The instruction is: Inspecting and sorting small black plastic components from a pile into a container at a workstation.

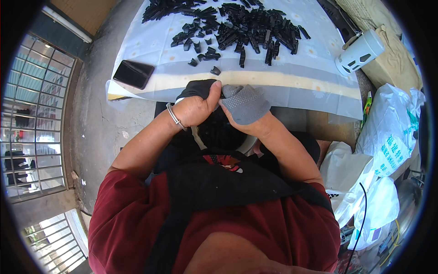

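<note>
My left hand (199, 102), with a black covering over its fingers and a bracelet at the wrist, is closed at the table's near edge. Against it is my right hand (246, 106), in a grey dotted glove that leaves the thumb bare, closed as well. The thumbs nearly meet; whatever lies between the fingers is hidden. Just beyond them a small black plastic piece (215, 71) lies on the tablecloth (159, 93). Below the hands, a round container with a pale rim (247, 145) sits at my lap, dark inside; its contents are hard to make out.
A large heap of black plastic parts (255, 29) covers the far table, with several smaller ones (197, 47) scattered nearer. A phone (133, 74) lies at left, a white cup-like container (360, 52) at right. White plastic bags (388, 132) crowd my right side.
</note>
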Demonstrator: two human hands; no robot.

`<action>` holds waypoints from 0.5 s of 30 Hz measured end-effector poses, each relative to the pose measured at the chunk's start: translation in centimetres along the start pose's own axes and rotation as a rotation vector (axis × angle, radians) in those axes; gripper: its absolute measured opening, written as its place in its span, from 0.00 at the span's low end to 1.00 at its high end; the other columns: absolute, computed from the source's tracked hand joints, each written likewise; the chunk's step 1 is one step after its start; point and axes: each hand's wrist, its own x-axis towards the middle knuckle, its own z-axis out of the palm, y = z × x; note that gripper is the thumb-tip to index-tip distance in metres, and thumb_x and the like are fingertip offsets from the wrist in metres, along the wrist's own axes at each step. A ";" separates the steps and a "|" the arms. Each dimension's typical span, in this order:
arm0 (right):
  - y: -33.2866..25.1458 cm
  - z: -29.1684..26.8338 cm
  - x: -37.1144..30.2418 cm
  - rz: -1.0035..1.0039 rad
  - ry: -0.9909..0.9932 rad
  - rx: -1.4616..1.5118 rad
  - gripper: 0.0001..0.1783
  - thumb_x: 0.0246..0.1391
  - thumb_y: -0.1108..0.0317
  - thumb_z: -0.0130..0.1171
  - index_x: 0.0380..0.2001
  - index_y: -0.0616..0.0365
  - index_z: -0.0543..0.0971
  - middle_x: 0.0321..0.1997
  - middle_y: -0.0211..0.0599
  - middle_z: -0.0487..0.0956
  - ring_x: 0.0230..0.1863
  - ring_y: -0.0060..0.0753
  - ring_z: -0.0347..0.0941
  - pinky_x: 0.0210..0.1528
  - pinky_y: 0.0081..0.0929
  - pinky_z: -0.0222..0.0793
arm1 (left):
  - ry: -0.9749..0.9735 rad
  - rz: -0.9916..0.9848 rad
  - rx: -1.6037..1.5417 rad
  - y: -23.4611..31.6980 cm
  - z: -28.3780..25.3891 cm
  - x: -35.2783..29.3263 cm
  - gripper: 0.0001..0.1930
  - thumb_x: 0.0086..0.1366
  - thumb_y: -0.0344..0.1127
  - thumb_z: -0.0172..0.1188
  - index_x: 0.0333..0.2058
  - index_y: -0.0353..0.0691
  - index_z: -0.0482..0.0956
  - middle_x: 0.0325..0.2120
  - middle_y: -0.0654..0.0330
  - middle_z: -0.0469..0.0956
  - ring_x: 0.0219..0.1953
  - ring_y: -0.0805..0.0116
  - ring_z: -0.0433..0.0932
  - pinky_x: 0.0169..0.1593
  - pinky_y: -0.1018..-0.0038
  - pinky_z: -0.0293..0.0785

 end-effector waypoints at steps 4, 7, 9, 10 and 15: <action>-0.2 -1.4 0.3 0.180 -0.066 0.382 0.14 0.49 0.57 0.51 0.34 0.56 0.75 0.35 0.41 0.75 0.38 0.46 0.69 0.39 0.38 0.64 | -0.109 0.082 0.212 -1.1 -1.1 -0.4 0.22 0.64 0.47 0.38 0.29 0.34 0.73 0.23 0.46 0.73 0.28 0.47 0.72 0.33 0.63 0.68; 1.8 -3.7 2.1 0.349 -0.300 0.041 0.19 0.51 0.52 0.47 0.30 0.57 0.75 0.32 0.46 0.75 0.36 0.48 0.70 0.39 0.38 0.65 | 0.025 0.003 0.498 -2.0 -1.7 0.6 0.22 0.62 0.51 0.43 0.30 0.35 0.74 0.27 0.46 0.74 0.30 0.49 0.73 0.35 0.64 0.69; 4.2 -1.7 2.9 0.332 0.003 -0.108 0.18 0.52 0.54 0.46 0.33 0.57 0.75 0.33 0.46 0.75 0.36 0.49 0.71 0.37 0.39 0.66 | 0.254 0.132 0.593 -3.4 -1.0 1.7 0.16 0.57 0.46 0.51 0.33 0.38 0.75 0.31 0.50 0.75 0.32 0.54 0.74 0.36 0.65 0.70; 4.8 -1.2 3.7 0.340 0.116 -0.159 0.17 0.52 0.56 0.46 0.34 0.57 0.74 0.33 0.46 0.76 0.35 0.49 0.71 0.37 0.39 0.67 | 0.257 0.135 0.595 -3.5 -0.7 2.1 0.16 0.57 0.46 0.51 0.33 0.38 0.75 0.31 0.50 0.75 0.32 0.54 0.74 0.36 0.65 0.70; 5.7 0.3 5.8 0.322 0.001 -0.328 0.13 0.50 0.63 0.47 0.36 0.58 0.74 0.33 0.48 0.75 0.35 0.49 0.71 0.37 0.41 0.66 | 0.101 0.130 0.678 -3.6 1.0 3.9 0.13 0.52 0.38 0.56 0.36 0.41 0.74 0.35 0.52 0.73 0.39 0.56 0.72 0.41 0.66 0.69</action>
